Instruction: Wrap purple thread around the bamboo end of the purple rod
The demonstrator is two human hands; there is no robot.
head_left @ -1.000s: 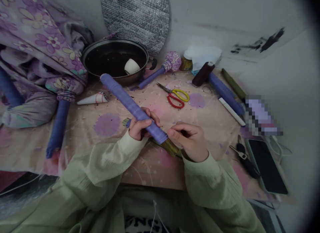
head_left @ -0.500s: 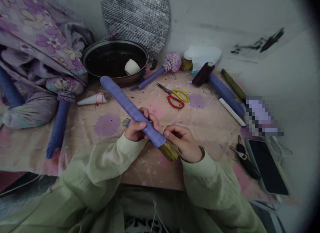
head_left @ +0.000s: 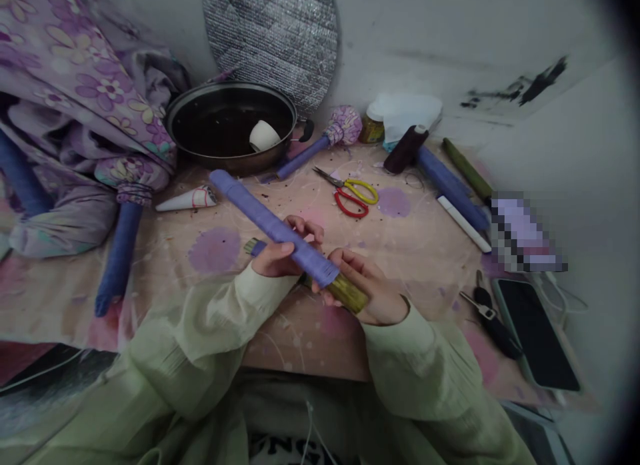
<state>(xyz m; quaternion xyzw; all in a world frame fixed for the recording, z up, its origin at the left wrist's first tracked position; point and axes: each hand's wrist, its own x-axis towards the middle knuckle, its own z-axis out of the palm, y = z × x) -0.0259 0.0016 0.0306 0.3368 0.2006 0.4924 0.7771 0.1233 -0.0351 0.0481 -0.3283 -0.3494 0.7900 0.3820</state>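
A long purple-wrapped roll (head_left: 265,220) slants across in front of me, its olive-green end (head_left: 350,293) sticking out at the lower right. My left hand (head_left: 280,252) is closed around its middle, thumb on the near side and fingers curled behind. At the lower end, my right hand (head_left: 373,288) has its fingers behind and under the roll, with fingertips showing beneath the purple edge. Under my left hand lies another piece with a purple band and pale green tip (head_left: 253,246); most of it is hidden. Scissors (head_left: 350,192) with red and yellow handles lie beyond the hands.
A dark pan (head_left: 230,155) holding a white cup (head_left: 264,136) stands at the back. A white paper cone (head_left: 186,199) lies at left. A dark thread spool (head_left: 406,149), a purple roll (head_left: 453,185), keys (head_left: 483,308) and a phone (head_left: 540,332) sit at right.
The roll's upper end has dropped slightly and shifted right. My right hand's fingers have moved from pinching beside the purple edge to behind and under the lower end.
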